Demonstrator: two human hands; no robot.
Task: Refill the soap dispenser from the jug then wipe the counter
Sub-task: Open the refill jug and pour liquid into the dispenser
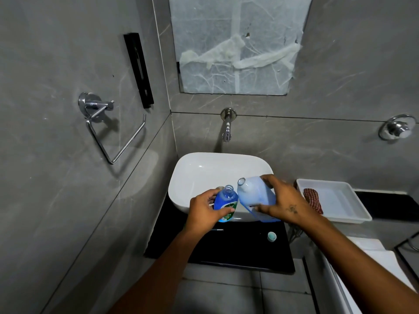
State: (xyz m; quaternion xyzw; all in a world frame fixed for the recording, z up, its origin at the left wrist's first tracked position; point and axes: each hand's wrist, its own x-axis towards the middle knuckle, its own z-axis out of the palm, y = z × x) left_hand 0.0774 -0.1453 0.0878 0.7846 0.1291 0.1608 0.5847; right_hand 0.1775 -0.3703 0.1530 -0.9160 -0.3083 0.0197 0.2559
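My left hand (205,210) grips the blue soap dispenser bottle (226,201), which has a green label and an open neck with no pump on it. My right hand (282,200) holds the translucent blue jug (255,193), tilted with its open mouth toward the bottle's neck. Both are held over the front rim of the white basin (199,175). The two mouths are close but apart. No liquid stream is visible. A small teal cap (271,236) lies on the black counter (238,248).
A wall tap (227,130) hangs above the basin. On the right, a white tray (340,201) holds a reddish checked cloth (314,198). A thin stick-like item (217,230) lies on the counter near the basin. A chrome towel ring (113,137) is on the left wall.
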